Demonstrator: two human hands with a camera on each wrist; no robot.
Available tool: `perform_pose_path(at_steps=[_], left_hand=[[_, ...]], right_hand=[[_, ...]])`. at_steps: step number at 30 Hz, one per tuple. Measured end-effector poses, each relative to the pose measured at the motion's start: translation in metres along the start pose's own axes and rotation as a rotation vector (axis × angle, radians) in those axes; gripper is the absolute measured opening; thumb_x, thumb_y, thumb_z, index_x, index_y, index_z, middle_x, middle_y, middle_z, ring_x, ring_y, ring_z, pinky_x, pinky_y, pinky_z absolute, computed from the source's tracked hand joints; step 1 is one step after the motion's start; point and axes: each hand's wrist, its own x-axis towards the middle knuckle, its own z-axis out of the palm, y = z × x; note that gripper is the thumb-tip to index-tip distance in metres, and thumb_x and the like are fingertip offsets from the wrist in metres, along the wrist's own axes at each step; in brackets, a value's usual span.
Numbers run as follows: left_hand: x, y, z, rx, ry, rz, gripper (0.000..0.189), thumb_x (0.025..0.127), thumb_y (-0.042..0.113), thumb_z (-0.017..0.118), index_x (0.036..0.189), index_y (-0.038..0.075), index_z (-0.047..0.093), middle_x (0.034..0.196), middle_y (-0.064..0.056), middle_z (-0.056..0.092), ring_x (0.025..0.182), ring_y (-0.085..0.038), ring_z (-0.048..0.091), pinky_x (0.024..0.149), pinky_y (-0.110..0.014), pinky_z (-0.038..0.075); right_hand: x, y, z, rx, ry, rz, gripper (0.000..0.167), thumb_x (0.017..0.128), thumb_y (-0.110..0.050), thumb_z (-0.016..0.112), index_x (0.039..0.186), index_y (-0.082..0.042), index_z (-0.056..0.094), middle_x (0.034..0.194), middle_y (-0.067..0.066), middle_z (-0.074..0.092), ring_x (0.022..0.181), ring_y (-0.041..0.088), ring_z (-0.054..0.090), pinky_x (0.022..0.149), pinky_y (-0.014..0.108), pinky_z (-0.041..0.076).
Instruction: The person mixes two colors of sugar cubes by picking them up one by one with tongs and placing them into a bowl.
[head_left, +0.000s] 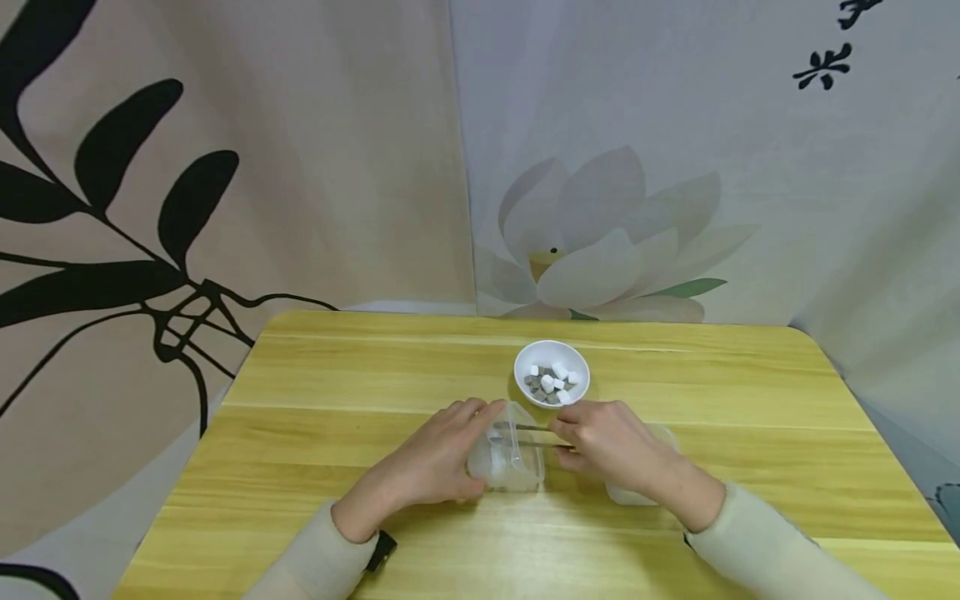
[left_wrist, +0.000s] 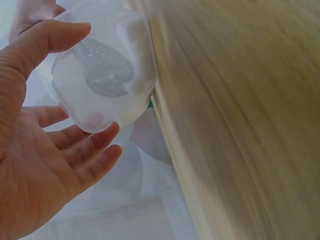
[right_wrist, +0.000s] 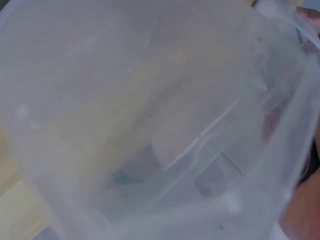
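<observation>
My left hand grips a clear plastic container, tipped on its side with the mouth facing right. Thumb and fingers lie on opposite sides of it in the left wrist view. My right hand pinches metal tongs whose far ends reach inside the container. Through its base, a perforated tong head and something white show. Under the right wrist is a translucent plastic piece, possibly a lid; it fills the right wrist view, blurred, and I cannot tell whether it is another container.
Just beyond the hands stands a white bowl holding white and grey small pieces. All of it is on a wooden table. Behind the far edge hangs a printed curtain with leaves and a flower.
</observation>
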Motion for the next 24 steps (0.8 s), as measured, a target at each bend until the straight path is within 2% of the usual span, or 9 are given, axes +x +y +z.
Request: perform_pose_path(at_steps=[6,11,16,21,24], left_hand=[[0.000,0.000,0.000,0.001,-0.008,-0.005,0.105,0.075,0.021,0.090,0.163,0.009,0.033,0.145,-0.009,0.051,0.130,-0.025,0.051,0.111,-0.048,0.044],[0.000,0.000,0.000,0.000,-0.014,-0.011,0.106,0.075,0.020,0.090,0.163,0.009,0.033,0.146,-0.008,0.051,0.131,-0.026,0.050,0.112,-0.048,0.043],[0.001,0.000,0.000,0.006,-0.012,-0.011,0.108,0.073,0.020,0.090,0.164,0.008,0.032,0.145,-0.008,0.051,0.132,-0.026,0.050,0.114,-0.048,0.042],[0.000,0.001,0.000,0.010,0.004,0.005,0.107,0.072,0.018,0.089,0.163,0.007,0.033,0.143,-0.009,0.052,0.130,-0.027,0.051,0.113,-0.048,0.043],[-0.001,0.001,0.000,0.008,0.007,0.004,0.106,0.072,0.017,0.089,0.163,0.008,0.033,0.143,-0.009,0.052,0.130,-0.028,0.050,0.112,-0.048,0.043]], right_hand=[[0.000,-0.001,-0.003,0.021,0.002,0.004,0.025,0.072,-0.016,0.090,0.078,-0.015,0.066,0.073,-0.009,0.055,0.059,0.002,0.041,0.048,0.016,0.039],[-0.005,0.003,-0.013,0.051,0.057,0.018,0.020,0.070,-0.012,0.087,0.086,-0.011,0.074,0.078,-0.008,0.061,0.061,0.001,0.046,0.048,0.017,0.042],[-0.017,0.012,-0.024,0.137,0.128,0.036,0.021,0.070,-0.010,0.086,0.090,-0.009,0.078,0.082,-0.006,0.068,0.063,0.001,0.054,0.049,0.015,0.044],[-0.033,0.024,-0.034,0.169,0.193,0.067,0.011,0.082,-0.015,0.078,0.090,-0.009,0.080,0.085,-0.004,0.073,0.063,0.003,0.061,0.049,0.016,0.046],[-0.041,0.031,-0.038,0.170,0.227,0.085,0.021,0.095,-0.025,0.068,0.092,-0.008,0.081,0.086,-0.003,0.074,0.062,0.007,0.064,0.050,0.017,0.047]])
